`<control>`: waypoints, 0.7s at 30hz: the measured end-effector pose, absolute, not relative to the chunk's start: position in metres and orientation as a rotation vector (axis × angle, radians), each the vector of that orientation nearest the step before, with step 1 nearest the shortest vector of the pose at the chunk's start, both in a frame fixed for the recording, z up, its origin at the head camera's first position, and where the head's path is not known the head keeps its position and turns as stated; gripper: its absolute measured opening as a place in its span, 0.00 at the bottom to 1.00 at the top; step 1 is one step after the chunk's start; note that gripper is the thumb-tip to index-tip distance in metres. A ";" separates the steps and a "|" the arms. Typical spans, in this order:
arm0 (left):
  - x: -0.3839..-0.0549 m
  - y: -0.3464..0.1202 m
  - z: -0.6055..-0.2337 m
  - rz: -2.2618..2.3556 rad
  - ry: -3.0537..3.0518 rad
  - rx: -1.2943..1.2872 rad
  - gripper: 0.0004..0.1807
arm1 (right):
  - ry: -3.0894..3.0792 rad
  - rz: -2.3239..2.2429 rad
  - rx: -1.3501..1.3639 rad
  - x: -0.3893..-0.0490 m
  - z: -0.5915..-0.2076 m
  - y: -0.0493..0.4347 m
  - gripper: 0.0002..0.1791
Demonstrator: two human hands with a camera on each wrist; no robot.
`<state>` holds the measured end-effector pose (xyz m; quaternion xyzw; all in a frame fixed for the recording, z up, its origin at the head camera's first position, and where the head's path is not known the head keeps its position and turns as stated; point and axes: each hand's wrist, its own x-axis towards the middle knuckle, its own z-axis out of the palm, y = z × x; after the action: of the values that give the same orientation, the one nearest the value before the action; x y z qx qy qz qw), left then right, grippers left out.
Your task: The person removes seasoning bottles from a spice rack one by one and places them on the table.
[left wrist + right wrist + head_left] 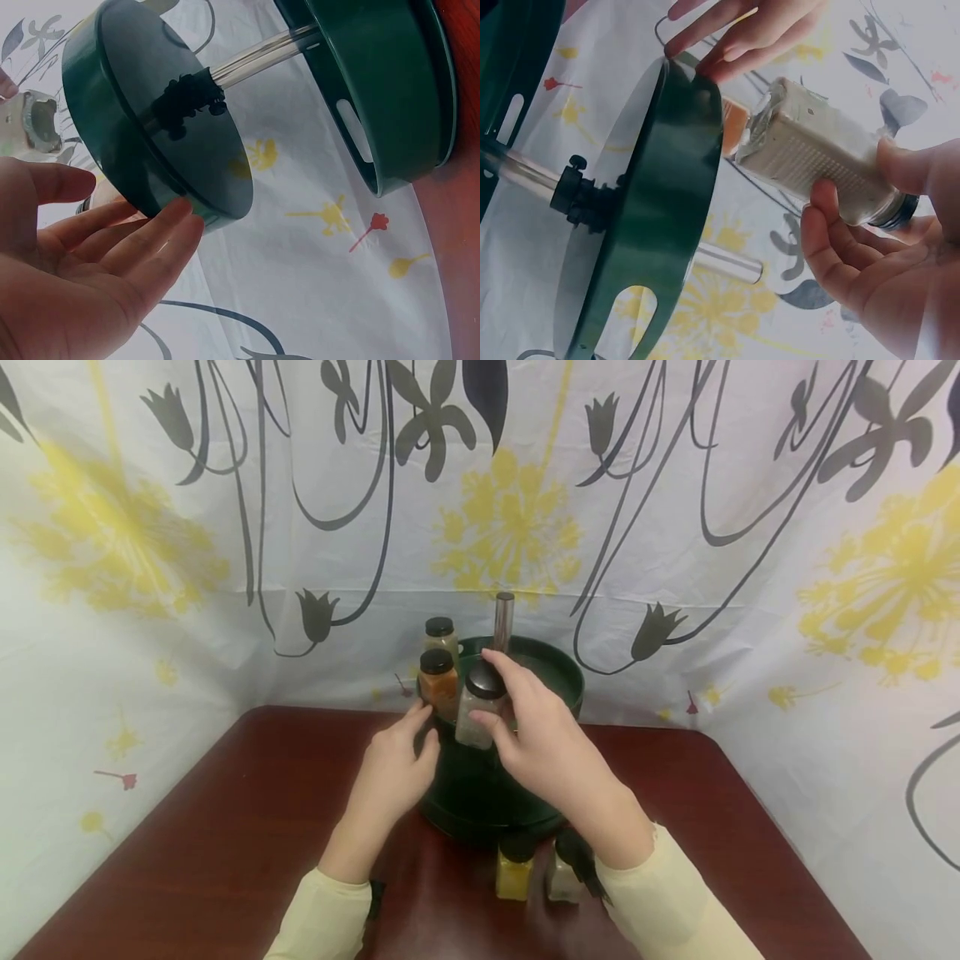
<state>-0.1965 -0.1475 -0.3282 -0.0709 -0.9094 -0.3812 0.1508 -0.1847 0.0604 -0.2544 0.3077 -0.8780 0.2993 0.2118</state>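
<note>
My right hand (551, 743) grips a square glass spice jar (810, 142) of greyish powder by its upper part, near the black lid. The jar is tilted above the upper tray (667, 172) of a green two-tier stand, its base apart from the tray in the right wrist view. My left hand (390, 768) touches that tray's outer wall with nearly straight fingers (161, 240). On the upper tray, a jar of orange spice (441, 692) stands near the left fingertips, with a pale-filled jar (444, 642) behind it.
The stand's metal pole (504, 622) rises above the upper tray. The lower tray (465, 831) sits on the dark red table (247, 810). In front of it stand a yellow-filled jar (514, 878) and a pale jar (562, 883), close to the right sleeve. A patterned curtain (360, 552) surrounds the table.
</note>
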 end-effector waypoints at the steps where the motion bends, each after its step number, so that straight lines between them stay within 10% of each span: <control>1: -0.197 -0.147 -0.328 -1.095 -2.610 -0.203 0.27 | -2.432 0.820 0.868 -0.183 -0.255 0.060 0.42; 21: -0.197 -0.146 -0.330 -1.057 -2.590 -0.192 0.26 | -2.494 0.866 0.885 -0.165 -0.279 0.058 0.38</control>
<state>-0.1973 -0.1459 -0.3299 -0.0675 -0.9106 -0.3716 0.1679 -0.1655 0.0580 -0.2792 0.3129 -0.8814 0.3061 0.1774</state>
